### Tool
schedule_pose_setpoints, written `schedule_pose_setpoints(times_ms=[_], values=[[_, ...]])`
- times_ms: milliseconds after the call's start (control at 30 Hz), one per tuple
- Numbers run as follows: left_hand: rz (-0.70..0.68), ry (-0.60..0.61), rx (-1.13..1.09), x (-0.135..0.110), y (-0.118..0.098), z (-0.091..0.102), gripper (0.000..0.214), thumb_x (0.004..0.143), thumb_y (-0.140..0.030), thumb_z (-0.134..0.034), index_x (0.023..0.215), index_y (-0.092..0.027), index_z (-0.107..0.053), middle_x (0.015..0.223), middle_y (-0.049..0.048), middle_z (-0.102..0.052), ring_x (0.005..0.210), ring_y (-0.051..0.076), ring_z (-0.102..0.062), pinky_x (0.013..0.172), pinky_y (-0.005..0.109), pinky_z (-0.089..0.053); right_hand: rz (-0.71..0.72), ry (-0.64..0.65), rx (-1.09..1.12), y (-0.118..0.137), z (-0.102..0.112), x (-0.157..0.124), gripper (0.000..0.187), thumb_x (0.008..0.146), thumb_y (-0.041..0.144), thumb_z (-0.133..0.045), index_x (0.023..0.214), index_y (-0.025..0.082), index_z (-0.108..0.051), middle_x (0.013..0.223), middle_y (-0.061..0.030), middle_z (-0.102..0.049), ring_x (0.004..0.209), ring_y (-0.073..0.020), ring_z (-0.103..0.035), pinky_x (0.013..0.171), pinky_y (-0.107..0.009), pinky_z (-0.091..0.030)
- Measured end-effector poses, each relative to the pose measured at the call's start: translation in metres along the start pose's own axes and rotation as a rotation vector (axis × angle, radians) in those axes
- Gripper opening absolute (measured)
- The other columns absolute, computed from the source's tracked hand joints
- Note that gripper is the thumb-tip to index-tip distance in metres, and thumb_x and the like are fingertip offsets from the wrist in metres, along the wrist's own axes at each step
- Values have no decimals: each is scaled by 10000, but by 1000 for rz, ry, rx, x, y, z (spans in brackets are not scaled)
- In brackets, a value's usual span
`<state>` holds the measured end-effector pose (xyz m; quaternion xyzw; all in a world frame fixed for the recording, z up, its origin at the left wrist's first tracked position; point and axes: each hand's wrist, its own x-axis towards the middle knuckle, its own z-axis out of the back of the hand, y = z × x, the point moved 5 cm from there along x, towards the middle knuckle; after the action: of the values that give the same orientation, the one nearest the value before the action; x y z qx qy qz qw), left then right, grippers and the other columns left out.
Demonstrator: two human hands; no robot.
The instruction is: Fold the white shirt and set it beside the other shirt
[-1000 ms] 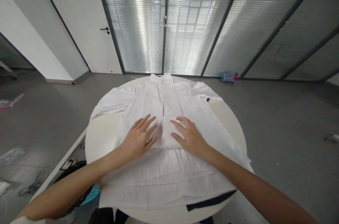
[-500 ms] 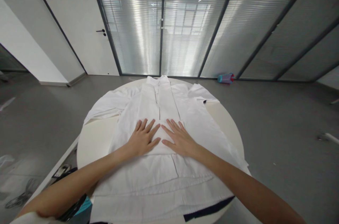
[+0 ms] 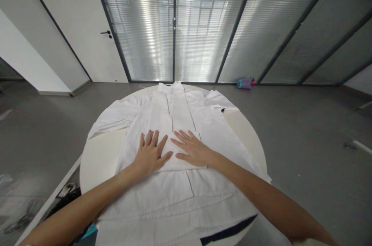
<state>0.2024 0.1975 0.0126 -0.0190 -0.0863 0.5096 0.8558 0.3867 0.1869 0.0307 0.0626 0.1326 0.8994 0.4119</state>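
A white short-sleeved garment (image 3: 174,195) with a collar and a front placket lies spread over a round cream table (image 3: 100,157). Its collar points away from me, and the lower hem reaches the near side. My left hand (image 3: 149,155) rests palm down on the waist band, fingers spread. Beside it, my right hand (image 3: 193,149) lies flat on the same band with its fingers apart, pointing to the left. A small gap separates the two hands. Near the hem a dark navy strip (image 3: 229,231) shows.
A toppled blue and pink basket (image 3: 245,83) lies on the floor by the glass partition (image 3: 200,44). At the lower left are a dark bag-like item, a blue container (image 3: 89,232) and coiled cable (image 3: 21,221). A white door (image 3: 87,25) stands at the back left.
My left hand has slid a little to the left, with its fingers now pointing more straight ahead. My right hand has shifted slightly left. The view has moved a little.
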Motion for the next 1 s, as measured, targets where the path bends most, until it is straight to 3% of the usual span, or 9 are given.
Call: schedule_pose_setpoints(times_ms=[167,300,433,533,767,900,1000], values=[[21,32,-44,1,3,-7,737,940,-677,-395,1542,-251,-377,1632,158,-231,1488,468,-135,1152,666,-116,3,3,41,-2,1,2,672,1014,599,-316,1563,212,-311,1641,-107,-158,1528,-281,-96,1228,-552,-85],[41,43,-46,1,3,-8,769,935,-687,-387,1549,-225,-361,1630,194,-208,1483,486,-124,1136,683,-115,77,-43,78,13,6,-3,711,1004,616,-327,1559,172,-317,1640,-112,-175,1532,-252,-82,1243,-502,-94],[66,94,-57,2,5,-7,792,932,-697,-377,1562,-219,-328,1636,212,-155,1488,485,-77,1130,685,-122,118,24,86,21,-2,-5,791,977,666,-342,1571,146,-278,1646,-121,-138,1532,-249,-69,1249,-469,-70],[76,138,-74,3,10,-7,818,929,-705,-375,1575,-212,-286,1641,210,-107,1502,440,-33,1154,651,-115,81,47,63,10,-6,-8,788,977,673,-328,1578,168,-259,1649,-106,-126,1532,-244,-61,1250,-470,-60],[77,156,-117,5,21,-16,931,937,-700,-343,1570,-33,-201,1620,269,-62,1520,366,-14,1194,587,-98,-116,-13,30,-40,-2,-20,697,1018,578,-310,1582,171,-254,1649,-106,-152,1528,-249,-118,1242,-485,-121],[74,52,-136,2,24,-2,849,950,-656,-394,1558,-78,-262,1622,273,-118,1508,432,-37,1147,684,-117,-88,-118,43,-37,14,-24,655,977,575,-459,1493,172,-441,1600,-145,-317,1497,-287,-233,1219,-512,-164],[-143,-142,-121,-13,13,30,711,961,-525,-508,1546,-173,-309,1610,212,-245,1502,411,-141,1148,655,-207,-9,-196,71,-15,32,-29,450,885,531,-654,1164,179,-671,1339,-143,-578,1292,-297,-476,1104,-470,-346]])
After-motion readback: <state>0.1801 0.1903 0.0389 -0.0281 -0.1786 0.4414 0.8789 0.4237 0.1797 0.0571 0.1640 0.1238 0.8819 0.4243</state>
